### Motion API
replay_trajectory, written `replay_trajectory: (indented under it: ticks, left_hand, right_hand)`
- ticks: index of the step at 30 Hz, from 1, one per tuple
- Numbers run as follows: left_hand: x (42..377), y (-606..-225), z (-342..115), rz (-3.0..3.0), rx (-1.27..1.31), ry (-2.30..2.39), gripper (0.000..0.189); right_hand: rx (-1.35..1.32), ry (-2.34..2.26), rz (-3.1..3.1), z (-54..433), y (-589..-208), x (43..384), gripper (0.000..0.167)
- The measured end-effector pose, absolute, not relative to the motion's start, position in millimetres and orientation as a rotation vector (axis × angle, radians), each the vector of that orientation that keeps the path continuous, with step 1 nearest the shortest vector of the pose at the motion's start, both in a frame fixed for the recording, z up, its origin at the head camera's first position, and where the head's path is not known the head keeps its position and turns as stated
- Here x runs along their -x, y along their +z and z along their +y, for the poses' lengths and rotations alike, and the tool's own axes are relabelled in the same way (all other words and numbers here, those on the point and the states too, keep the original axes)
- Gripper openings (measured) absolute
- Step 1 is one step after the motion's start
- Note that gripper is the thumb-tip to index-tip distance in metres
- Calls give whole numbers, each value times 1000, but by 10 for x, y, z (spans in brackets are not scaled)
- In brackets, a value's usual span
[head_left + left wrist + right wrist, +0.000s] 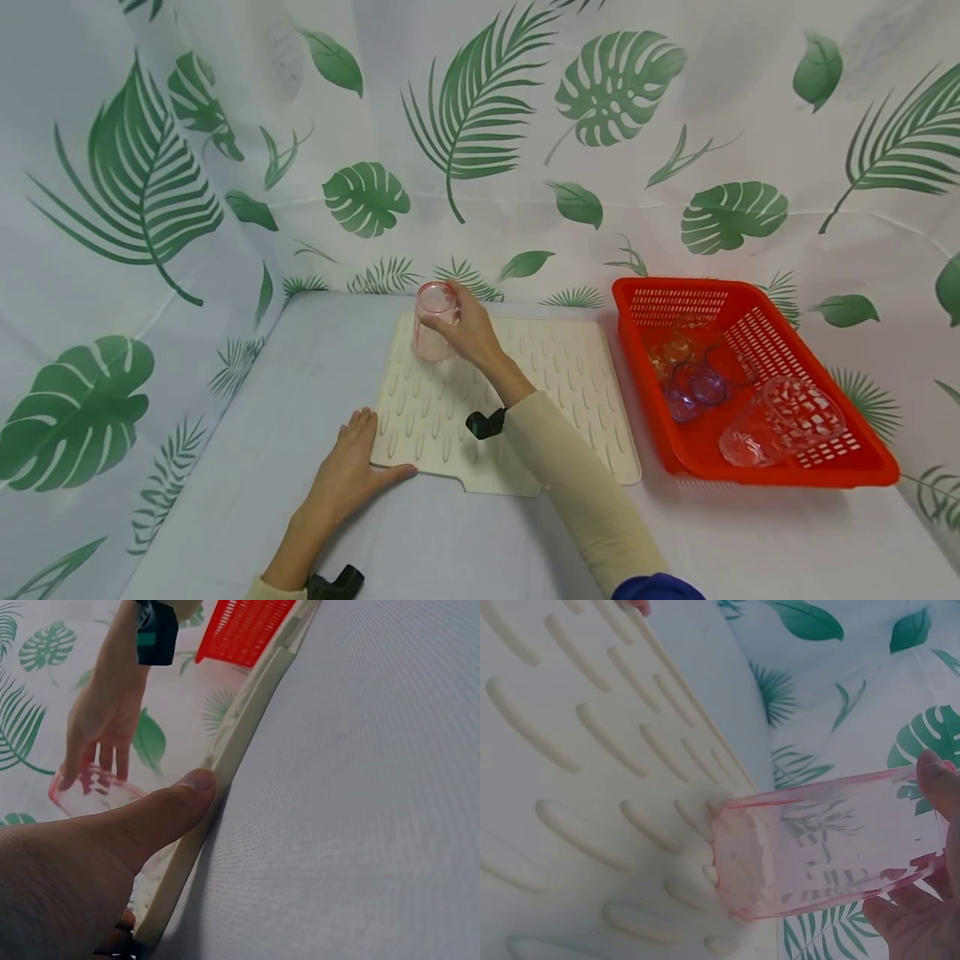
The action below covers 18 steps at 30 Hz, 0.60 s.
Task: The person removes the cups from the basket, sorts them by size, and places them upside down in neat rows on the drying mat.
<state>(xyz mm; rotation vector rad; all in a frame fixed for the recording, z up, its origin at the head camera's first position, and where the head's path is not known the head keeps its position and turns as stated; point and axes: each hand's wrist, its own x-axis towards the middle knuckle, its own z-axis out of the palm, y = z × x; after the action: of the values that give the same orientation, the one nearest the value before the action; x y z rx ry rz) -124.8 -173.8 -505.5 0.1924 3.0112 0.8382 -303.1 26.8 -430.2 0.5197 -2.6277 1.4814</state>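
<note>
My right hand (471, 327) holds a clear pink-tinted drinking glass (432, 342) near its rim, thumb on one side and fingers on the other. It stands upright at the far left of a cream drying mat (525, 467) with raised oval ridges. In the right wrist view, the base of the glass (817, 847) meets the ridged surface; whether its full weight rests there I cannot tell. At the mat's near left corner lies my left hand (347, 471), fingers extended along the side edge. Its thumb (169, 810) presses against the front edge.
Right of the mat stands a red plastic basket (757, 477) with slotted walls. Inside are a large clear patterned glass (780, 421), purple-tinted glassware (697, 387) and amber-tinted glassware (671, 350). A leaf-printed curtain (480, 217) hangs behind the white-covered table (315, 358).
</note>
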Motion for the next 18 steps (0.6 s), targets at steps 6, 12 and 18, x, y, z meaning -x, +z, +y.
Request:
replay_trajectory:
  ticks: [6, 12, 18]
  left_hand:
    - [1238, -5047, -1737, 3029, -194, 842, 115]
    - [1238, -5054, -1729, 3016, -184, 857, 114]
    - [1238, -5072, -1728, 3022, -182, 855, 113]
  right_hand:
    - [-496, 1417, -2696, 196, -4288, 3122, 83]
    - [-488, 1415, -2724, 169, -4235, 3147, 82]
    - [-476, 1421, -2733, 179, -4233, 3134, 84]
